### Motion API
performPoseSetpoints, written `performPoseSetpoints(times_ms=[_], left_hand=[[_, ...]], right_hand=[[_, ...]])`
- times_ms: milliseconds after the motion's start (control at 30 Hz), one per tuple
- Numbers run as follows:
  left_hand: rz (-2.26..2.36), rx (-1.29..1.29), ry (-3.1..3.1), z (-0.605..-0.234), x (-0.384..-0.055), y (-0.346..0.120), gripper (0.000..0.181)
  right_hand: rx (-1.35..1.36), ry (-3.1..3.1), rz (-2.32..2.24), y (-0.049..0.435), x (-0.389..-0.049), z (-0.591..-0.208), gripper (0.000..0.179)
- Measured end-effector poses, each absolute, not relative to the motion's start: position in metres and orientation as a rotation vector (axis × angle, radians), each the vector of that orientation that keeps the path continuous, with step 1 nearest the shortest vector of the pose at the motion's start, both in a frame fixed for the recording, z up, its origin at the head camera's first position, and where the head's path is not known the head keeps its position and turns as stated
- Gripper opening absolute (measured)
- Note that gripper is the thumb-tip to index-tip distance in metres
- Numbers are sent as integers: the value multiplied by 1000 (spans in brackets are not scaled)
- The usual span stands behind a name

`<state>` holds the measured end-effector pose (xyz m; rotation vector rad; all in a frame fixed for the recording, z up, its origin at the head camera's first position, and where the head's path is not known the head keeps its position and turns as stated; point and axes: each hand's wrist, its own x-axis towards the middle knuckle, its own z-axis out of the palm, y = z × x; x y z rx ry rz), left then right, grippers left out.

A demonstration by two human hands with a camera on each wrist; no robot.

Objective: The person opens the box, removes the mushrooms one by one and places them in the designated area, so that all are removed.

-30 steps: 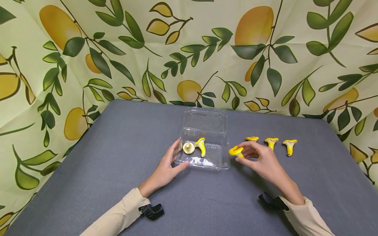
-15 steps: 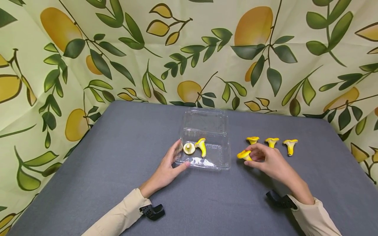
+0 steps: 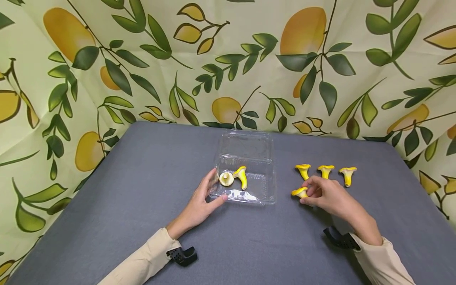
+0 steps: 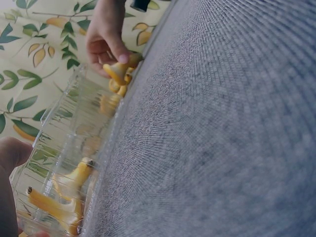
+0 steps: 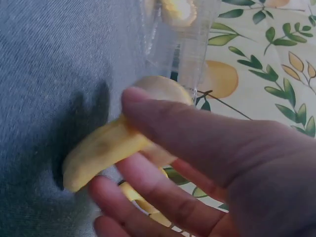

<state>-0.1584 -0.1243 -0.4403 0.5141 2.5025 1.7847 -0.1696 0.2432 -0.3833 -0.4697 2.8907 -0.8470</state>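
My right hand pinches a yellow chanterelle mushroom between thumb and fingers, just right of the clear plastic container. In the right wrist view the held chanterelle's pale stem slants down close over the cloth, with its cap partly behind the thumb. My left hand holds the container's near left corner, fingers along the side and thumb at the front rim. Inside the open container lie two chanterelles: one with its pale underside up, the other on its side.
Three more chanterelles lie in a row at the right: a left one, a middle one and a right one. The container's raised lid leans toward the back. Grey cloth covers the table, and a leaf-patterned curtain hangs behind.
My right hand has moved right and slightly nearer with the chanterelle, away from the container, uncovering the row's left chanterelle. My left hand stays at the container.
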Motion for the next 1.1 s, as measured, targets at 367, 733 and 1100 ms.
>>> performPoseSetpoints(times_ms=[367, 733, 1100], left_hand=[[1779, 499, 2495, -440, -159, -124, 84], [1794, 511, 2491, -440, -159, -124, 84], [1780, 507, 2504, -440, -158, -125, 84]], right_hand=[[-448, 2841, -812, 246, -168, -384, 30], [-384, 2825, -770, 252, -169, -383, 36], [-315, 2848, -799, 257, -172, -386, 41]])
